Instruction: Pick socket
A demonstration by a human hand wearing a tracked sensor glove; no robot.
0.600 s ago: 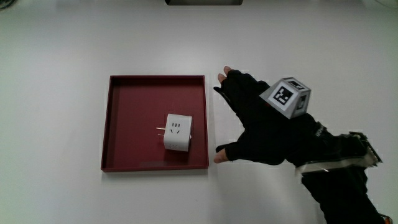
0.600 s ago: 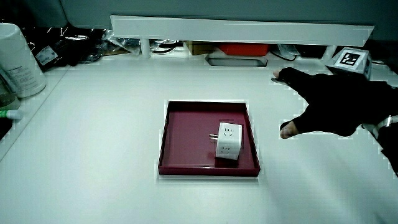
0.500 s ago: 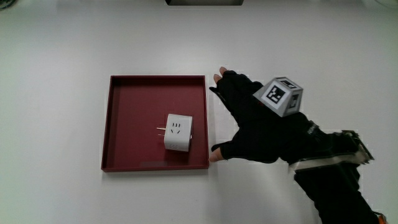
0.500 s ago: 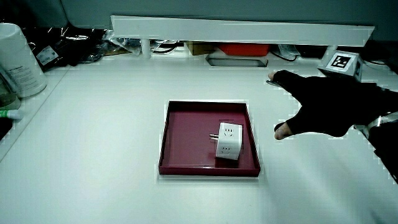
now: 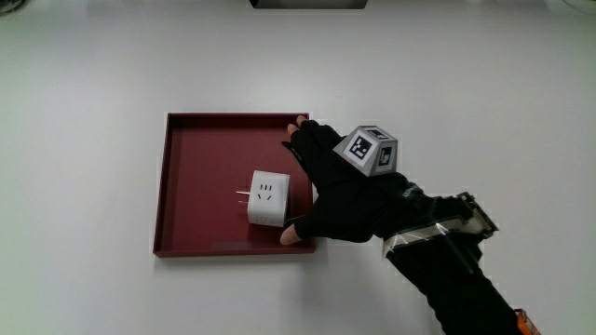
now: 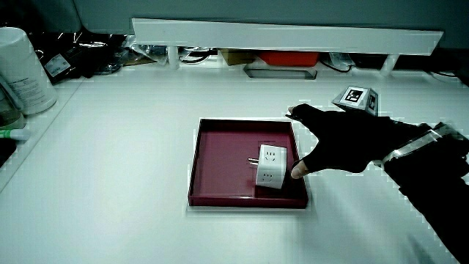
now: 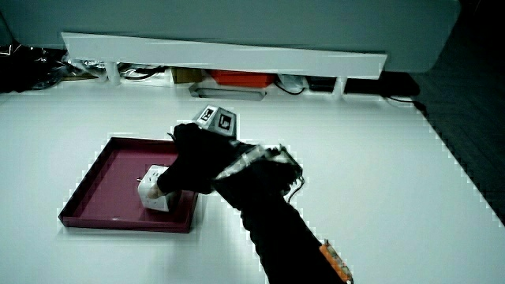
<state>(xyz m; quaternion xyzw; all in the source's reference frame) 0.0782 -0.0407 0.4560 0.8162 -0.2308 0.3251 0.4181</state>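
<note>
A white cube-shaped socket (image 5: 267, 198) with two metal prongs lies in a dark red square tray (image 5: 200, 144); both side views show the socket (image 6: 269, 166) (image 7: 154, 191) in the tray (image 6: 220, 150) (image 7: 106, 177). The gloved hand (image 5: 337, 186) reaches over the tray's rim beside the socket, fingers spread, thumb tip close to the socket's side. It holds nothing. In both side views the hand (image 6: 333, 139) (image 7: 197, 162) hovers at the socket, and in one it covers part of the socket.
A low white partition (image 6: 286, 33) runs along the table's edge farthest from the person, with cables and boxes under it. A white container (image 6: 22, 70) stands at the table's corner. White tabletop (image 5: 93, 65) surrounds the tray.
The hand has moved from the bare table beside the tray to over the tray's rim, its thumb now near the socket. The socket and tray have not moved.
</note>
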